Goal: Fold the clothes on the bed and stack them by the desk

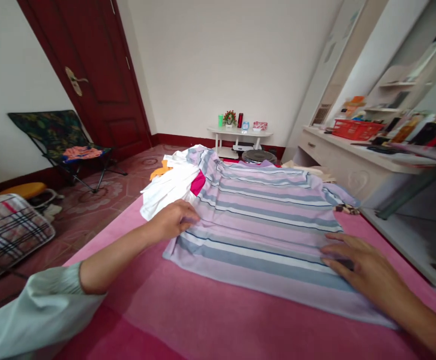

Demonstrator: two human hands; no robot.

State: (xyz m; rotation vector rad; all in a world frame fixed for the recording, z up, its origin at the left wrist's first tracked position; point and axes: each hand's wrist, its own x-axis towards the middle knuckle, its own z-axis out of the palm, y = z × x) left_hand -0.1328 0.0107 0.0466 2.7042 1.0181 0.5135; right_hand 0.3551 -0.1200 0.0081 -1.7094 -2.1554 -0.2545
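Note:
A striped shirt in lilac, grey and white is spread out on the pink bed cover, its hem towards me. At its left edge, my left hand is closed, with thumb and fingers pinching the fabric. A slight crease runs across the shirt from there towards the other side. My right hand rests on the right edge with its fingers apart, touching the cloth. Beside the shirt's far left part lies a bunched white garment, with a magenta patch showing between the two.
More clothes, including an orange piece, lie around the shirt's far end. A dresser with a red basket stands along the right. To the left are a folding chair and a plaid bag. A small white table stands against the far wall.

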